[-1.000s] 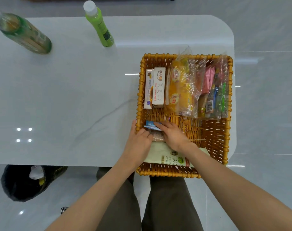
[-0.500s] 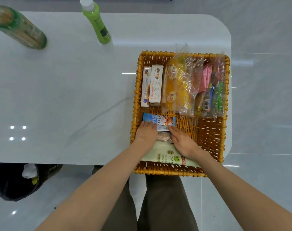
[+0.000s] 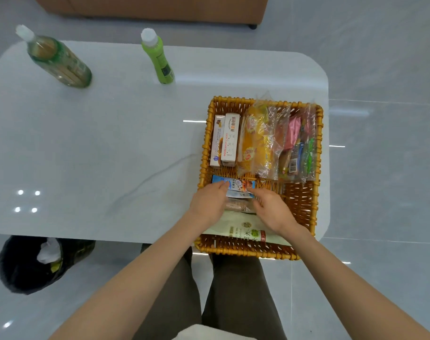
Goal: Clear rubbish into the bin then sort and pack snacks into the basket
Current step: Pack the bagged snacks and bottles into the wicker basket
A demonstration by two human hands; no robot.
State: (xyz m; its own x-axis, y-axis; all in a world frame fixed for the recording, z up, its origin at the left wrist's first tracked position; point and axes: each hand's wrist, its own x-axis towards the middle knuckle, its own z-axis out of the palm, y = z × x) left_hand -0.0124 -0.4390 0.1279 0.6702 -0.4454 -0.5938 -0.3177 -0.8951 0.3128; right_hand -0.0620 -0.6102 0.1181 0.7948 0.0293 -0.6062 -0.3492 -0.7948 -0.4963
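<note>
Head: left hand (image 3: 210,202), right hand (image 3: 272,209) hold packet (image 3: 238,186) in basket (image 3: 202,153).

Table (image 3: 110,143): white gloss top, rounded corners, one faint grey vein (image 3: 155,177) running from centre toward 8 o'clock. Four small light spots (image 3: 27,201) mirrored in it at 9 o'clock. Floor (image 3: 380,69): pale grey glossy tiles, bright streaks at 3 o'clock. Brown furniture base (image 3: 147,6) at 12 o'clock, dark foot (image 3: 252,27) beneath.

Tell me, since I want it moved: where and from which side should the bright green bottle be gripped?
Probably round the mid-body of the bright green bottle, reaching from the near side: it stands upright on the table, slim and round, with bare tabletop before it.
</note>
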